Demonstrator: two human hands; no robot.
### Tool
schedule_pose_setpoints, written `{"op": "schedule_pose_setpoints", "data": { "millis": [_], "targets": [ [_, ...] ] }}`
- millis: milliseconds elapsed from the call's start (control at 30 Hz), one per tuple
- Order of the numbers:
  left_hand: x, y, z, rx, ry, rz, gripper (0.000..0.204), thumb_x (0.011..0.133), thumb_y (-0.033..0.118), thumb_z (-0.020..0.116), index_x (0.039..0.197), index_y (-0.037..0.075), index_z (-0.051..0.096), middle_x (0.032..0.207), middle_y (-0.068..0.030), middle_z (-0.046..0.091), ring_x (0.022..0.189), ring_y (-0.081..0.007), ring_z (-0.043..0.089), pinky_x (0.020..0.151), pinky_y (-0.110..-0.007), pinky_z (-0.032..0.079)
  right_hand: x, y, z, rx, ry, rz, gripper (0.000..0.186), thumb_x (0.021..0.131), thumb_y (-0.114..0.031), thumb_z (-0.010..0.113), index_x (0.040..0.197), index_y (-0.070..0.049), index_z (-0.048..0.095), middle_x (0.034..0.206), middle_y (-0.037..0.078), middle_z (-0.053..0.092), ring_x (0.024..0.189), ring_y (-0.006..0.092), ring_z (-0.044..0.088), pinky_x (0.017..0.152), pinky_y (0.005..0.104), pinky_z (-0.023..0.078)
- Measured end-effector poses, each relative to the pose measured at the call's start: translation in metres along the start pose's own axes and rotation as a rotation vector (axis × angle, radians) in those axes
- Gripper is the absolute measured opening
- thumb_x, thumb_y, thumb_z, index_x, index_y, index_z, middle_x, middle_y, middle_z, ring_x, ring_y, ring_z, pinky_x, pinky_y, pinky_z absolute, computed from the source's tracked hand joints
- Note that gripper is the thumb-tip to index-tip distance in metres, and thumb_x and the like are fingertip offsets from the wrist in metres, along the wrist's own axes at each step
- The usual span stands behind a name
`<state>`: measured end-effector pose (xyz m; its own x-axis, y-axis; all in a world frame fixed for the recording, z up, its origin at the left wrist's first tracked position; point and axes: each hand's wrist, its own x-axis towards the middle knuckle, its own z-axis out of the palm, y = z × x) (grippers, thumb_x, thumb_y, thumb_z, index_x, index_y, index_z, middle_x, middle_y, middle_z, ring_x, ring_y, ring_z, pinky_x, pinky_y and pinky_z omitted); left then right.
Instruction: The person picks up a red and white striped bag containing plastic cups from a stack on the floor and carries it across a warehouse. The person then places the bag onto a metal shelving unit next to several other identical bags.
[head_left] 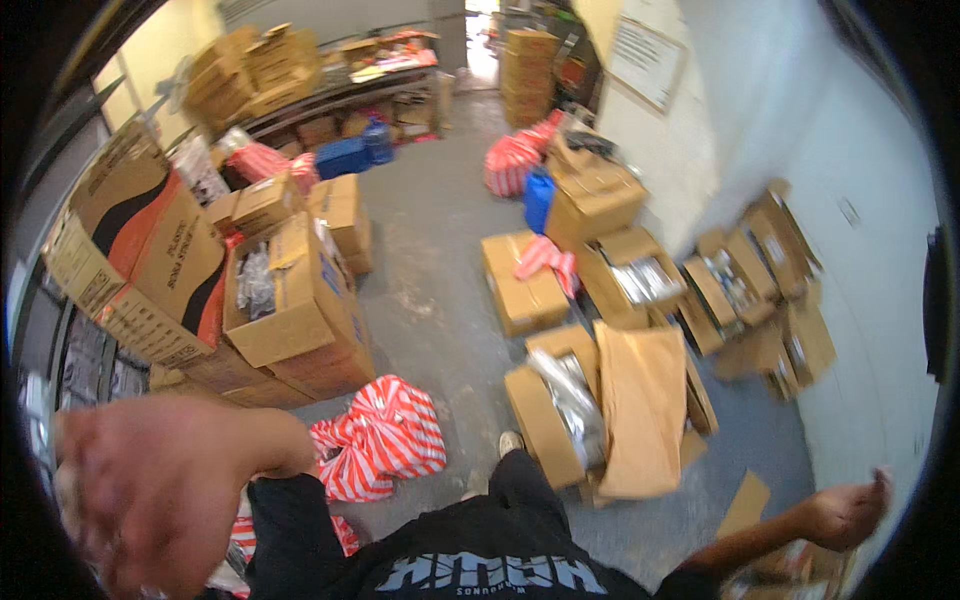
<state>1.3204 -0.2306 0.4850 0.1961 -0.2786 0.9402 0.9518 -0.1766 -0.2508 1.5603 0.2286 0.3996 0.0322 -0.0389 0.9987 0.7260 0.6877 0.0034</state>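
My left hand [160, 490] is raised large at the lower left, in front of the shelving. Motion smears it and its fingers cannot be made out. Out to the lower right, my right hand [845, 513] hangs beside the pale wall, its fingers loosely bent and nothing visible in them. A knotted red-and-white striped bag [395, 435] lies on the floor just right of my left hand. Beyond that hand stands an open carton [300, 320] with clear plastic-wrapped items inside. Nearest my right hand are a flat cardboard piece [745, 502] and a partly hidden carton below.
A tall printed carton [150, 250] leans by the shelving on the left. Open cartons [545, 420] and a brown cardboard sheet [640, 410] stand ahead on the right. Grey floor [420, 270] runs between the rows toward a cluttered table [350, 85] and a bright doorway.
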Motion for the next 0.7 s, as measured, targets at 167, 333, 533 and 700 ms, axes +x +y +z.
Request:
{"op": "schedule_pose_setpoints", "data": {
  "millis": [167, 333, 533, 700],
  "targets": [
    [-0.242, -0.16, -0.056, 0.687, -0.392, -1.036, 0.025, 0.085, 0.015, 0.047, 0.107, 0.002, 0.048, 0.094, -0.0095, 0.055, 0.087, -0.0212, 0.052, 0.079, -0.034, 0.041, -0.415, 0.057, 0.156, 0.617, -1.075, 0.817, 0.021, 0.087, -0.02, 0.046, 0.092, -0.001, 0.052, 0.083, 0.006, 0.053, 0.07, 0.0145, 0.048, 0.064, 0.0282, 0.043],
    [-0.522, -0.069, -0.264, -0.349, -2.086, -1.751, 0.035, 0.086, 0.023, 0.045, 0.115, 0.005, 0.051, 0.116, -0.0139, 0.054, 0.094, -0.0285, 0.057, 0.081, -0.038, 0.043, -0.555, -0.199, 0.192, 0.847, -1.879, 1.039, 0.024, 0.08, -0.015, 0.059, 0.097, 0.002, 0.057, 0.088, 0.011, 0.06, 0.076, 0.0173, 0.057, 0.064, 0.0279, 0.047],
    [-0.594, -0.009, -0.229, 0.393, -0.687, -2.72, 0.044, 0.083, 0.042, 0.045, 0.094, 0.003, 0.061, 0.094, -0.018, 0.061, 0.089, -0.031, 0.058, 0.078, -0.042, 0.043, -0.542, -0.453, 0.35, 1.451, -2.181, 0.692, 0.028, 0.08, -0.019, 0.059, 0.099, 0.001, 0.058, 0.088, 0.008, 0.06, 0.083, 0.0137, 0.055, 0.071, 0.0268, 0.046],
    [-0.653, -0.123, -0.257, 0.621, -0.227, -2.769, 0.041, 0.082, 0.04, 0.046, 0.092, 0.003, 0.061, 0.091, -0.0189, 0.061, 0.086, -0.0314, 0.059, 0.076, -0.042, 0.044, -0.631, -0.618, 0.525, 1.52, -2.356, 0.282, 0.028, 0.08, -0.019, 0.059, 0.098, 0.003, 0.058, 0.09, 0.008, 0.06, 0.078, 0.0142, 0.057, 0.07, 0.0268, 0.046]
  ]
}}
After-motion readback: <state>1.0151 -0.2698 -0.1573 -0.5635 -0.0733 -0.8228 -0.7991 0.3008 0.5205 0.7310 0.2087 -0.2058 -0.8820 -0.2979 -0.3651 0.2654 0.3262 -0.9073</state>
